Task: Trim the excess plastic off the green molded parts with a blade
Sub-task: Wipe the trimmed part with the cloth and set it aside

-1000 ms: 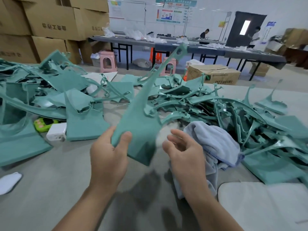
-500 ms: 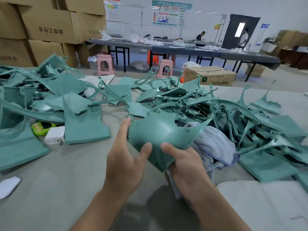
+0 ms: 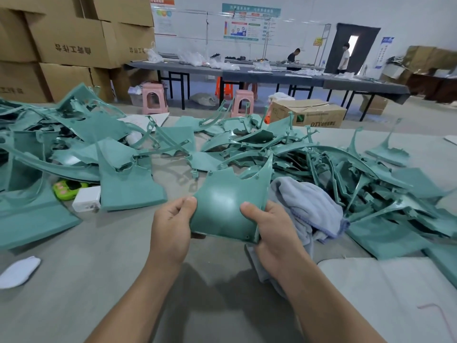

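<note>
A green molded part (image 3: 222,206) sits in the centre of the frame, lifted clear of the tabletop (image 3: 99,268) and gripped at both sides. Its smooth, curved face is turned up toward the camera. Its far edge is jagged, with a thin horn rising at the upper right corner.

The left hand (image 3: 173,226) clamps the part's left edge, with the thumb pressed on the top face and the fingers curled underneath. The right hand (image 3: 274,229) clamps the right edge and lower right corner the same way, thumb on top and fingers wrapped below.

Just right of the right hand and partly under it lies a crumpled grey-blue cloth (image 3: 306,209). Beyond it, a tangled heap of green parts (image 3: 346,169) fills the right half of the frame. Another heap of green panels (image 3: 74,144) spreads across the left.

At the near edge of that left heap a white charger block (image 3: 86,203) rests beside a bright green gadget (image 3: 66,190). A white rag (image 3: 18,272) lies at the lower left, and a pale pad (image 3: 383,293) covers the lower right.

In the upper left, cardboard boxes (image 3: 74,45) are stacked. Pink stools (image 3: 153,97) and long dark tables (image 3: 247,75) stand behind.
</note>
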